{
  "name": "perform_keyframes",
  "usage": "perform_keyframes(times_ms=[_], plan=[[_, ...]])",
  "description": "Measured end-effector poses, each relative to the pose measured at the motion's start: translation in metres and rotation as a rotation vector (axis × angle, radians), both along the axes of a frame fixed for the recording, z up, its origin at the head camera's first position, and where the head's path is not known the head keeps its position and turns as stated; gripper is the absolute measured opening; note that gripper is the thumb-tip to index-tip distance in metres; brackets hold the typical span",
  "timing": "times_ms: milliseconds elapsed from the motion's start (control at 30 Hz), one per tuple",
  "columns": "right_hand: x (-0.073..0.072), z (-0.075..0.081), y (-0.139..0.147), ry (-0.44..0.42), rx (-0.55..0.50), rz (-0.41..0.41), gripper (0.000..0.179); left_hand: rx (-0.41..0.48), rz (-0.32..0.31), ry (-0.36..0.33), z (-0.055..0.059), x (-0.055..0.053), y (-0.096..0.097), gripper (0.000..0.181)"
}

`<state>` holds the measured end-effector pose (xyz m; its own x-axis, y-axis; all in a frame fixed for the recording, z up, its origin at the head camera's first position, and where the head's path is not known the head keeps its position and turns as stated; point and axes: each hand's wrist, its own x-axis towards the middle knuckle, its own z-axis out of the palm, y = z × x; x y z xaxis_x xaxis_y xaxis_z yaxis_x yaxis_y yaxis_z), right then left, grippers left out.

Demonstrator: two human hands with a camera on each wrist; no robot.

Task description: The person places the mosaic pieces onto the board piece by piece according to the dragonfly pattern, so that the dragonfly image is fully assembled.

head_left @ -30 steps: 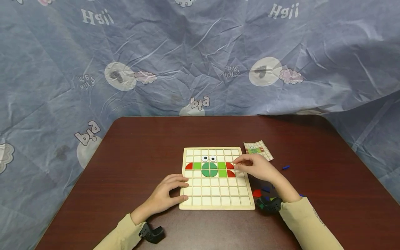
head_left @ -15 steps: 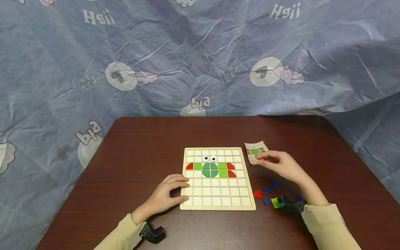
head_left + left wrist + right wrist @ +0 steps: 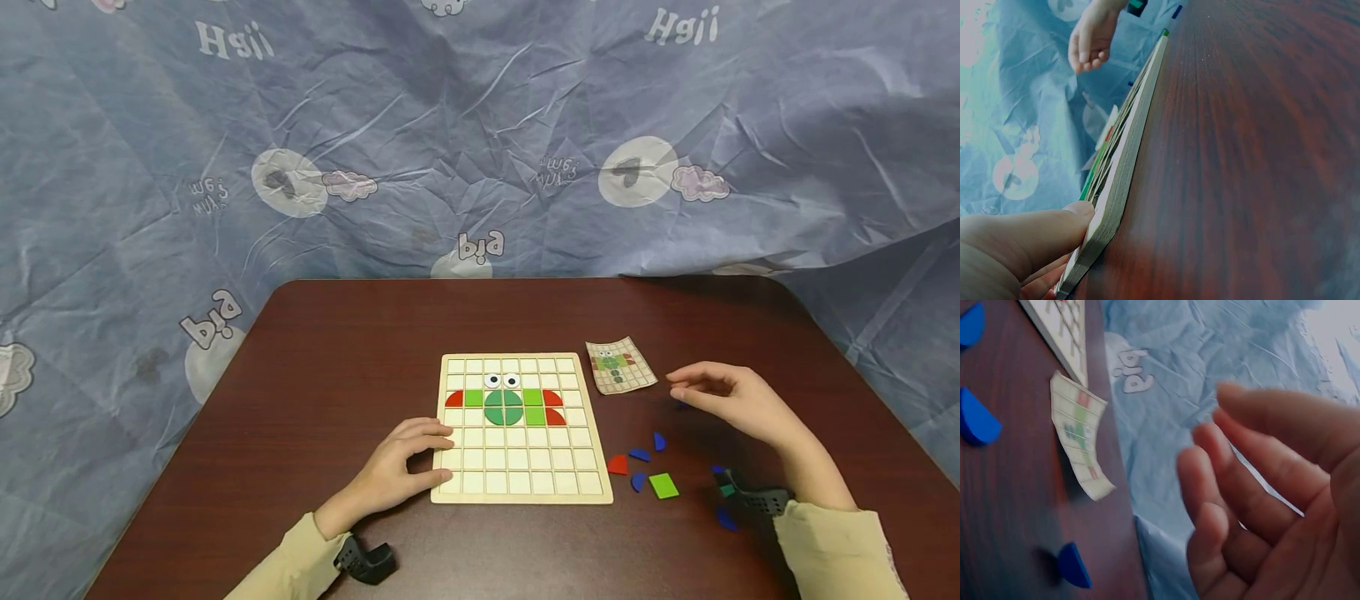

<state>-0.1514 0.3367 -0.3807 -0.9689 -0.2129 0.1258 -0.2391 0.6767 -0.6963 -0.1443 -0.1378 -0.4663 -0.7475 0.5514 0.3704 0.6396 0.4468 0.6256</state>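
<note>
A pale wooden grid board (image 3: 525,482) lies on the table, bearing a pair of eye pieces (image 3: 502,381), a dark green disc of quarter pieces (image 3: 503,407), light green squares and red quarter pieces (image 3: 553,407). My left hand (image 3: 393,467) rests on its left edge, fingers spread over the rim; in the left wrist view the thumb (image 3: 1054,234) lies against the edge. My right hand (image 3: 738,400) hovers right of a pattern card (image 3: 622,379), fingers loosely bent and holding nothing. A blue half-round piece (image 3: 1074,565) lies on the table below that hand.
Right of the board lie a red quarter piece (image 3: 618,464), a light green square (image 3: 663,486) and several blue half-round pieces (image 3: 640,455). More blue pieces (image 3: 726,518) sit near the right wrist camera. A printed grey-blue cloth (image 3: 480,150) hangs behind the table (image 3: 360,333).
My right hand has moved right, from the board's right side, past the pattern card, uncovering the card and loose pieces. My left hand has stayed on the board's edge.
</note>
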Motion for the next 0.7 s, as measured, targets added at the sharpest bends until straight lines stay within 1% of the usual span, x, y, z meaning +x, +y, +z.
perform_keyframes(times_ms=[100, 267, 433, 567, 700], plan=[[0.003, -0.001, 0.004, -0.027, -0.017, 0.032, 0.026, 0.001, -0.002, 0.001, 0.000, 0.000, 0.000, 0.036], [0.009, -0.013, 0.004, -0.036, -0.066, 0.124, 0.026, 0.002, -0.007, 0.004, -0.001, -0.001, 0.000, 0.036], [0.014, -0.026, 0.001, -0.023, -0.148, 0.268, 0.024, 0.001, 0.000, 0.011, -0.002, -0.001, -0.001, 0.036], [0.018, -0.036, 0.000, -0.027, -0.167, 0.371, 0.021, -0.002, 0.004, 0.010, -0.002, -0.001, 0.000, 0.036], [0.020, -0.044, 0.000, -0.058, -0.173, 0.458, 0.019, -0.004, 0.006, -0.002, -0.002, -0.001, 0.000, 0.036]])
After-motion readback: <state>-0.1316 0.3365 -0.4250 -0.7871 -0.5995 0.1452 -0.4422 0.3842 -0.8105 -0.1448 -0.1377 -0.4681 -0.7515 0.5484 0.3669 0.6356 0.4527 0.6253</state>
